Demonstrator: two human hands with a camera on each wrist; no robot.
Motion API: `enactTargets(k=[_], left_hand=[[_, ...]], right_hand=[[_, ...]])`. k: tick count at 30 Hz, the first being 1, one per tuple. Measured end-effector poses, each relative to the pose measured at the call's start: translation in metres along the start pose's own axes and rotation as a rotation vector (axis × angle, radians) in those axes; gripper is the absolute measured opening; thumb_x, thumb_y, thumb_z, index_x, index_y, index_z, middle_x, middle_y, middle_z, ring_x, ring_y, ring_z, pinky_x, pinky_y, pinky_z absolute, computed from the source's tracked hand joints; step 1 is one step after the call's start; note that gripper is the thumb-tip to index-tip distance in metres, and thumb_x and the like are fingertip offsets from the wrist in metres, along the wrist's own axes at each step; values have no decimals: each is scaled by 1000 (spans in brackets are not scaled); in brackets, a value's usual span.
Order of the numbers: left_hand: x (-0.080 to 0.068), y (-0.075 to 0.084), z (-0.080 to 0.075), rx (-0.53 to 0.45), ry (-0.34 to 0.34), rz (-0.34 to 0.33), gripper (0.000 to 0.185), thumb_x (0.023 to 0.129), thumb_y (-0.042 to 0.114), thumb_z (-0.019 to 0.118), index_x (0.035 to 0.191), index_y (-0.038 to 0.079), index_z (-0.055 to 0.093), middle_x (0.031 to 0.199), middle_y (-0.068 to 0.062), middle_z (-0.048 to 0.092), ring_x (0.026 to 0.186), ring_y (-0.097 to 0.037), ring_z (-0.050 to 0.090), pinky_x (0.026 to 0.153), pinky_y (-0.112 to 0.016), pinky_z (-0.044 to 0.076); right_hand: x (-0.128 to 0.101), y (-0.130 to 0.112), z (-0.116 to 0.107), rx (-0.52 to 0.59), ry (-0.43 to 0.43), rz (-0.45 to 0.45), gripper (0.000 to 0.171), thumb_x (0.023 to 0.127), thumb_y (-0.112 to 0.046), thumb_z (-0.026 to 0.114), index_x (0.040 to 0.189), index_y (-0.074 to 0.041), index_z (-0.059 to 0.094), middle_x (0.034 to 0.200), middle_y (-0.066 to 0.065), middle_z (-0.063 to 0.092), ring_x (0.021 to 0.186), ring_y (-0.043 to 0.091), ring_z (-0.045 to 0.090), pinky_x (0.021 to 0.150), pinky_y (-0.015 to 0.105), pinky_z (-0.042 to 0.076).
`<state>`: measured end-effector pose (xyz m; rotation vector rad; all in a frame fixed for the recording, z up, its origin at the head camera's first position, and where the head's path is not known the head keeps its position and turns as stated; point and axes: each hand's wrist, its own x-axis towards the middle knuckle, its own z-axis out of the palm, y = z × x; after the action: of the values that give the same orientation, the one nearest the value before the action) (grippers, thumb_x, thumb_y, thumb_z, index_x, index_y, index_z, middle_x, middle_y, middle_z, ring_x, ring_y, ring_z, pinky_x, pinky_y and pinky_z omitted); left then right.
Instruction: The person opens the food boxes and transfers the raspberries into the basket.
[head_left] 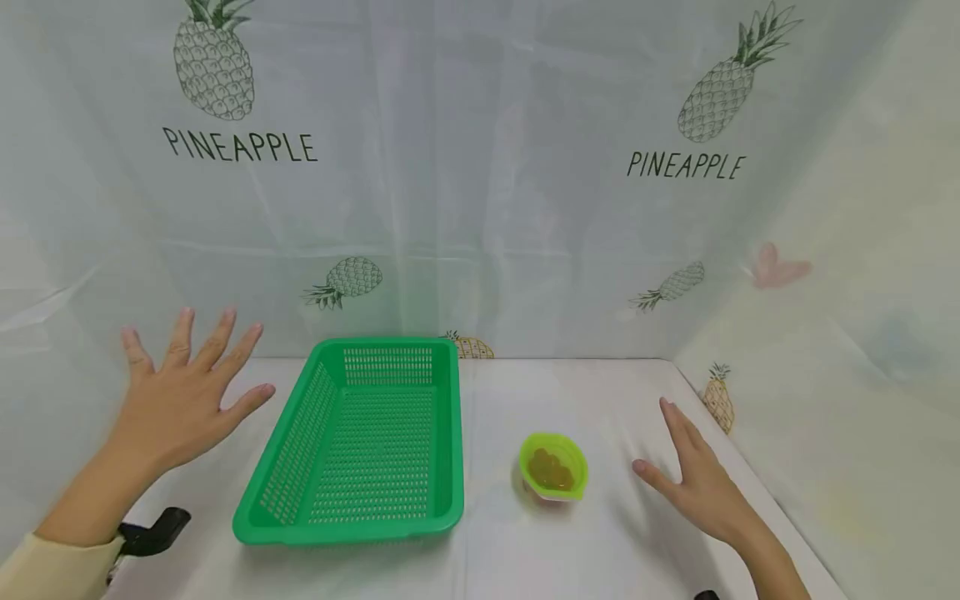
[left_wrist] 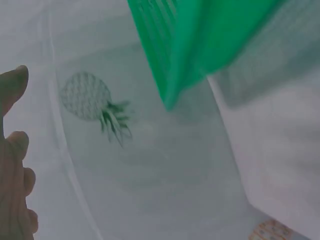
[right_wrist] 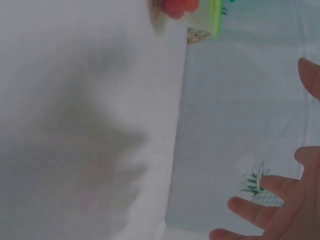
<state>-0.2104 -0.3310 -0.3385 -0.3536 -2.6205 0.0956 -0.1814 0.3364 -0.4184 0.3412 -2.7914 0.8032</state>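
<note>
Staged tabletop, pineapple-print backdrop (head_left: 480, 167)

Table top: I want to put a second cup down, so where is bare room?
Bare table lies between the green basket and the small cup, and behind the cup. Tighter between cup and right hand. The left hand hovers left of the basket.

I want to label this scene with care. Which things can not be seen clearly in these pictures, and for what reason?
- Green basket: in the left wrist view, blurred and cut off by the top edge.
- Small cup: in the right wrist view, cut off by the top edge; in the head view, its brownish contents are too small to identify.
- Left hand: left wrist view, cut off by the left edge.
- Right hand: right wrist view, only fingers show.
</note>
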Motion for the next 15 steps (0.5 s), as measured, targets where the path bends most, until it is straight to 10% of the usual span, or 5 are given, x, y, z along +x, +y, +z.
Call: enactTargets(k=[15], left_hand=[[75,98,-8,-249,-103,221,85,105,62,54,172,22,19,178,-12,15,163,-44,9,121,-78,8]], right_hand=[[-23,-11,25,206,-27,41,106,99,-39,77,172,-24,2,174,22,20,141,57,45,100,79,41]])
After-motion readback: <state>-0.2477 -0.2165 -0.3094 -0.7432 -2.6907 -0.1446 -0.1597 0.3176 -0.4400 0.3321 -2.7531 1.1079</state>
